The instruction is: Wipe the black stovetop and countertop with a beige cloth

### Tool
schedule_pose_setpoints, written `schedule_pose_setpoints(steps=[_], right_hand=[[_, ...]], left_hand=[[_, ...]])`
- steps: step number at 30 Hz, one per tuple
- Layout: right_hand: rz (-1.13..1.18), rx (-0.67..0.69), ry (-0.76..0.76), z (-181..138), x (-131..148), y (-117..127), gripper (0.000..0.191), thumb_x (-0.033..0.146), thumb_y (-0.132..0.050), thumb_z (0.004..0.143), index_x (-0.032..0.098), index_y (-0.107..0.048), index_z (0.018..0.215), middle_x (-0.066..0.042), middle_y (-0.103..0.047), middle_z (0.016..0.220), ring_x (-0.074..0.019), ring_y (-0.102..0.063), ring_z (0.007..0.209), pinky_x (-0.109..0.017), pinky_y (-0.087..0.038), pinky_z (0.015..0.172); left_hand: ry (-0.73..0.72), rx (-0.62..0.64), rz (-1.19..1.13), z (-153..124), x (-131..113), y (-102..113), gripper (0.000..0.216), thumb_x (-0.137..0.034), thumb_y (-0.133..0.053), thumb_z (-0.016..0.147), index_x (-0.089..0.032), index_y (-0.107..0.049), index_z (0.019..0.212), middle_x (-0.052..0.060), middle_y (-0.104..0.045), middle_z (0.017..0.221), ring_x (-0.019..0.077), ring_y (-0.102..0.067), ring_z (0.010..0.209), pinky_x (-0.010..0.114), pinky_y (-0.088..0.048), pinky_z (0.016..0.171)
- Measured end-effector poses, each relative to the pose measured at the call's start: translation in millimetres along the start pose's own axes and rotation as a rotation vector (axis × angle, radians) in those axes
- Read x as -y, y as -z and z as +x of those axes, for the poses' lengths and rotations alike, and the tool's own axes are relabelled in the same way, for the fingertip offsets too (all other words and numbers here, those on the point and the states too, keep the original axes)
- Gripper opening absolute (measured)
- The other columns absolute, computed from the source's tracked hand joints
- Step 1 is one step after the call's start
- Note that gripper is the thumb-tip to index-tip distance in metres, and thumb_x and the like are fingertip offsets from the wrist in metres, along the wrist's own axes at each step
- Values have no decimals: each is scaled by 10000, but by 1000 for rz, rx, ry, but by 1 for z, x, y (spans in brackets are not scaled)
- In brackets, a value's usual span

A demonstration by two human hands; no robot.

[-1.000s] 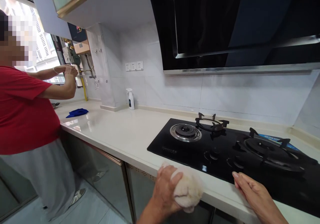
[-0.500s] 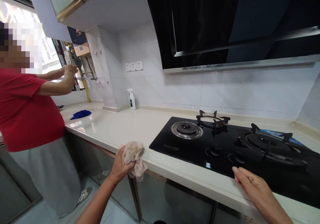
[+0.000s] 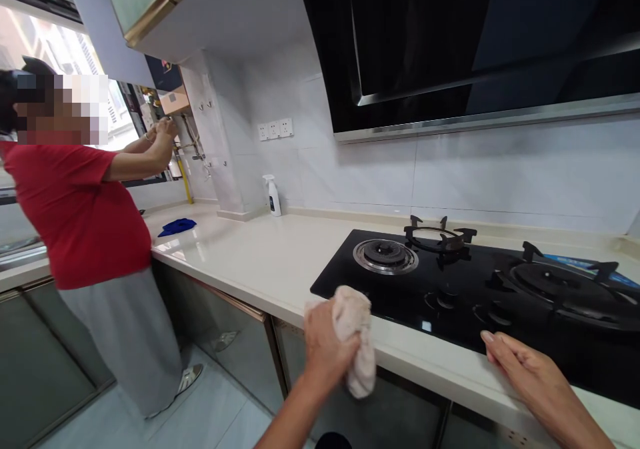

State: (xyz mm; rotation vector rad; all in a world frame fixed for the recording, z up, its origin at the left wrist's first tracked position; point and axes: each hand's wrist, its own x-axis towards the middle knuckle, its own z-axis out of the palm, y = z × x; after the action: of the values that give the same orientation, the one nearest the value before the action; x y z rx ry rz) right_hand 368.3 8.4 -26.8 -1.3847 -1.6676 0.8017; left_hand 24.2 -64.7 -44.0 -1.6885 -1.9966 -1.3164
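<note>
My left hand is closed round a crumpled beige cloth, held against the front edge of the cream countertop, just left of the black glass gas hob. My right hand lies flat with fingers stretched out on the counter's front edge by the hob's near rim, holding nothing. The hob has a bare steel burner at its left, a loose black pan support behind it, and a second burner with its support to the right.
Another person in a red shirt stands at the left by the counter, both hands raised near the window. A blue cloth and a white spray bottle sit on the counter. A black range hood hangs overhead.
My left hand swung the cloth left along the counter edge, then back right toward the hob's corner. My right hand stayed flat. The view shifted slightly.
</note>
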Motion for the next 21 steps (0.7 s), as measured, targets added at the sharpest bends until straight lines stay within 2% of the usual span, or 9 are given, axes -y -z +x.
schedule_pose_setpoints(steps=[3, 7, 9, 13, 15, 17, 19, 21], right_hand=[[10, -8, -10, -4, 4, -1, 584, 760, -473, 882, 237, -487, 622, 30, -394, 615, -146, -377, 608, -286, -319, 583], [57, 7, -17, -6, 6, 0, 599, 784, -479, 873, 238, -492, 630, 28, -438, 612, -145, -396, 606, -275, -333, 562], [89, 8, 8, -6, 7, 1, 601, 792, -486, 864, 240, -485, 625, 19, -487, 626, -151, -429, 619, -271, -357, 560], [78, -19, 37, -5, 9, 2, 597, 783, -507, 857, 241, -481, 609, 20, -491, 615, -152, -436, 620, -265, -367, 568], [65, -33, 28, -4, 7, 3, 590, 772, -506, 866, 240, -485, 613, 30, -444, 598, -146, -403, 606, -265, -341, 562], [53, -20, -4, -2, 5, 2, 587, 769, -500, 870, 239, -489, 618, 39, -395, 583, -138, -363, 584, -269, -309, 551], [44, 0, -41, 0, 3, 2, 586, 772, -500, 864, 239, -494, 619, 42, -371, 575, -135, -342, 566, -274, -293, 541], [33, 18, -58, 1, 2, 2, 593, 782, -505, 849, 239, -502, 610, 39, -372, 572, -136, -349, 561, -278, -297, 538]], left_hand=[[-136, 143, -155, -27, -58, -26, 673, -454, -780, 620, -263, -585, 1236, 106, -670, 1140, 336, -612, 1064, 557, -493, 1019], [-356, 360, -240, -45, -117, -51, 871, -617, -812, 634, -278, -506, 1376, 106, -636, 1246, 361, -569, 1171, 664, -326, 1188], [-380, 448, -255, -41, -132, -51, 848, -625, -784, 688, -289, -483, 1406, 98, -626, 1278, 358, -551, 1212, 659, -304, 1205], [-289, 598, -333, -14, -136, -37, 631, -491, -759, 727, -308, -569, 1300, 57, -654, 1227, 316, -580, 1165, 549, -446, 1110], [-193, 587, -390, 5, -131, -26, 580, -401, -717, 736, -291, -579, 1288, 49, -669, 1214, 290, -603, 1130, 489, -499, 1046], [-115, 451, -393, 25, -125, -16, 606, -329, -673, 739, -265, -553, 1330, 55, -666, 1242, 276, -603, 1144, 466, -505, 1036], [-122, 296, -343, 43, -123, -9, 659, -301, -650, 749, -256, -509, 1392, 66, -640, 1320, 280, -572, 1222, 483, -464, 1099], [-172, 275, -256, 55, -124, -8, 737, -343, -668, 764, -266, -460, 1466, 94, -555, 1478, 324, -486, 1368, 554, -367, 1194]])
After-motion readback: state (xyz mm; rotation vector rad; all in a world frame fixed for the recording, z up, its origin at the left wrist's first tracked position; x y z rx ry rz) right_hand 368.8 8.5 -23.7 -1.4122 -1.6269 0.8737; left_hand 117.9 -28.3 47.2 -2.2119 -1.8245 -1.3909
